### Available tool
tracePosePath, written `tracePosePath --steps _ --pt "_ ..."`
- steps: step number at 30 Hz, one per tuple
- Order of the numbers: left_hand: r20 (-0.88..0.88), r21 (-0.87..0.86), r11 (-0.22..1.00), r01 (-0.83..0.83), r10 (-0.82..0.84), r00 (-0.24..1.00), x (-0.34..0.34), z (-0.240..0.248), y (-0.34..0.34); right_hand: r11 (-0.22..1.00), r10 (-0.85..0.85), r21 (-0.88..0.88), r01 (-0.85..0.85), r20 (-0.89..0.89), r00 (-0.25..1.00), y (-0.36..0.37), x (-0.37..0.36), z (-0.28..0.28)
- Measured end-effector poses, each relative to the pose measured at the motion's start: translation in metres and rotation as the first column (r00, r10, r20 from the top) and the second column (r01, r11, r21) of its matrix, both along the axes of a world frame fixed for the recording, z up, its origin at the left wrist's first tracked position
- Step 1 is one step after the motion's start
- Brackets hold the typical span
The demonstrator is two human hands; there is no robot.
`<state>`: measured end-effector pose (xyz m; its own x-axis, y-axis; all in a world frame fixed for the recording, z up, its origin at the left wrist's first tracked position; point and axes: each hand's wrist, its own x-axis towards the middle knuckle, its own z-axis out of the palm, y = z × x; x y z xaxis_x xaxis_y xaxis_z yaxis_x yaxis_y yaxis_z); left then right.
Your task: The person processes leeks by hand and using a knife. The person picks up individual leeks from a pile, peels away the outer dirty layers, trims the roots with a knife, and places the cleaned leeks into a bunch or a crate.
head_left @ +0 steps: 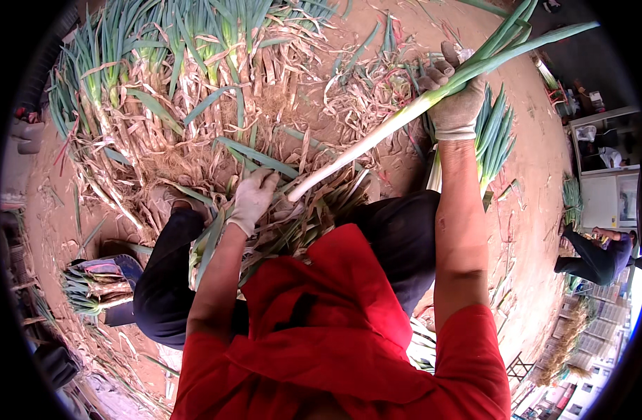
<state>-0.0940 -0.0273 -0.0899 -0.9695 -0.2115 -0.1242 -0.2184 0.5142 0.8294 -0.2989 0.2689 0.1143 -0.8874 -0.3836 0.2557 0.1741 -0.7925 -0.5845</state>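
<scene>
My right hand (pixel 455 105), in a dirty knitted glove, is closed around a large green onion (pixel 405 115) where its leaves meet the stalk. The onion slants across in front of me, green leaves up to the right and bare white end down to the left. Close to that white end is my left hand (pixel 252 199), also gloved, its fingers bent and slightly apart above a heap of stripped leaves and dry husks (pixel 293 227) on my lap. Nothing clear shows between its fingers. Behind my right forearm stands a bunch of cleaned green onions (pixel 494 140).
A wide stack of unpeeled green onions (pixel 181 91) covers the ground at the far left. Loose trimmings (pixel 363 91) litter the dirt floor ahead. Another bundle (pixel 100 285) lies left of my leg. A person (pixel 601 255) works at the far right, near a white cabinet (pixel 601 199).
</scene>
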Motion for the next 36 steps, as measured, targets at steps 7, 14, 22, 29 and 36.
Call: tracePosePath --steps 7,14,22,29,36 --pt "-0.574 0.045 0.992 0.122 -0.074 0.815 -0.076 0.146 0.108 0.979 0.193 -0.064 -0.196 -0.046 0.98 -0.024 0.003 0.002" --pt "-0.621 -0.231 0.973 -0.025 -0.128 0.773 -0.086 0.158 0.115 0.987 0.163 0.022 -0.161 -0.102 0.981 -0.036 0.008 0.005" --pt "-0.385 0.535 0.841 0.081 0.157 0.91 -0.081 0.142 0.118 0.974 0.222 -0.026 -0.226 -0.105 0.969 -0.043 0.019 0.013" --pt "-0.716 0.001 0.998 0.057 -0.039 0.697 -0.074 0.159 0.112 0.976 0.217 0.001 -0.218 -0.079 0.973 -0.046 0.015 0.012" --pt "-0.586 -0.108 0.994 -0.004 -0.061 0.808 -0.073 0.159 0.103 0.979 0.201 0.054 -0.197 -0.09 0.975 -0.06 0.024 0.011"
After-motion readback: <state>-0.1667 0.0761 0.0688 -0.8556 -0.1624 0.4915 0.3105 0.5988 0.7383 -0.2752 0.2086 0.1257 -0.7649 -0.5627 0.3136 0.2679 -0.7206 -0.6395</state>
